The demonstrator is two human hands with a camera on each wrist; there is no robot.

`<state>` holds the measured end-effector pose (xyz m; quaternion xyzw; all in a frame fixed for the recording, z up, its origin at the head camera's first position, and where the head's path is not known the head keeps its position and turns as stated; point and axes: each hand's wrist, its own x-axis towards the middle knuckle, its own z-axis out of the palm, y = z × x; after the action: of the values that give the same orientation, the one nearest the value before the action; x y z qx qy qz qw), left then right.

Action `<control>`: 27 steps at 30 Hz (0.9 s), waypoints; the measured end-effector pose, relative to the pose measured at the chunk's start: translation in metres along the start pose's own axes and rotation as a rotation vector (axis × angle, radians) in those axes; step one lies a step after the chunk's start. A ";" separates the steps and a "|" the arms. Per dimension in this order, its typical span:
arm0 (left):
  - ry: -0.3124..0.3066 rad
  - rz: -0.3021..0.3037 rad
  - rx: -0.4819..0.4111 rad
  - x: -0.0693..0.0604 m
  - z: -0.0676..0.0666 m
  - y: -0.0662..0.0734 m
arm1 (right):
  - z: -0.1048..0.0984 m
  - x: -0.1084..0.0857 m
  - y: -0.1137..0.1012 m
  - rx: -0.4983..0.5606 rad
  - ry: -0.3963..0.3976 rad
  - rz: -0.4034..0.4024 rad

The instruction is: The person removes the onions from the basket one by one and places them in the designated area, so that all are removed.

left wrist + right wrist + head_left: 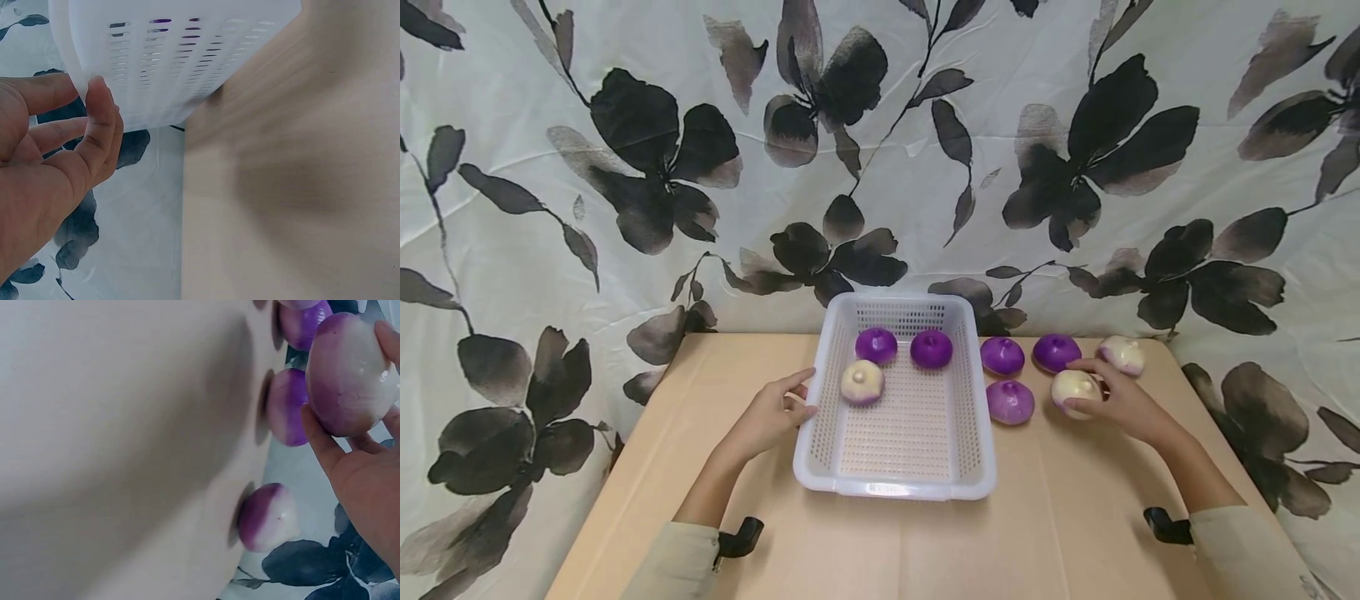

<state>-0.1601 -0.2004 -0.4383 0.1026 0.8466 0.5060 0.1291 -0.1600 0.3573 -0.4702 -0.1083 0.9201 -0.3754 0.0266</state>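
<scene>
Pinching the rim of the white basket (895, 489) at mid-frame, my left grip (773, 417) is nearly closed; two purple onions (931, 348) and a cream onion (862, 382) sit inside. My right grip (1126, 404), part-spread, holds and partly hides a pale onion (1071, 392) right of centre; the left wrist view crops the basket's upper part.

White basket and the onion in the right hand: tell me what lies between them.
In the head view, a pale purple onion lies between the white basket and the whitish onion that the right hand holds.
</scene>
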 end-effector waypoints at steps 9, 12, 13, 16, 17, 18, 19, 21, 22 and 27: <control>0.001 -0.016 0.007 0.002 0.000 -0.002 | 0.004 -0.006 0.013 -0.032 0.014 0.019; 0.000 -0.014 0.004 0.002 0.000 -0.004 | 0.006 -0.006 0.017 -0.034 0.012 0.019; 0.001 -0.017 0.001 0.002 0.000 -0.004 | 0.007 -0.005 0.018 -0.031 0.013 0.021; -0.003 -0.019 0.003 0.001 -0.001 -0.006 | 0.010 -0.004 0.019 -0.012 0.015 0.047; -0.003 -0.019 0.004 0.001 -0.002 -0.006 | 0.011 -0.004 0.019 -0.004 0.016 0.061; -0.003 -0.019 0.007 0.001 -0.002 -0.007 | 0.012 -0.004 0.019 0.005 0.018 0.079; -0.003 -0.019 0.008 0.001 -0.002 -0.006 | 0.013 -0.004 0.019 0.011 0.020 0.097; -0.001 -0.020 0.010 0.001 -0.002 -0.006 | 0.016 -0.004 0.019 0.016 0.025 0.128; -0.001 -0.019 0.010 0.001 -0.002 -0.006 | 0.017 -0.004 0.019 0.014 0.027 0.139; -0.007 -0.011 0.006 0.002 -0.002 -0.007 | 0.021 -0.005 0.022 -0.009 0.048 0.158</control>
<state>-0.1627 -0.2043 -0.4438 0.0999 0.8482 0.5024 0.1346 -0.1561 0.3588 -0.5008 -0.0264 0.9279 -0.3704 0.0334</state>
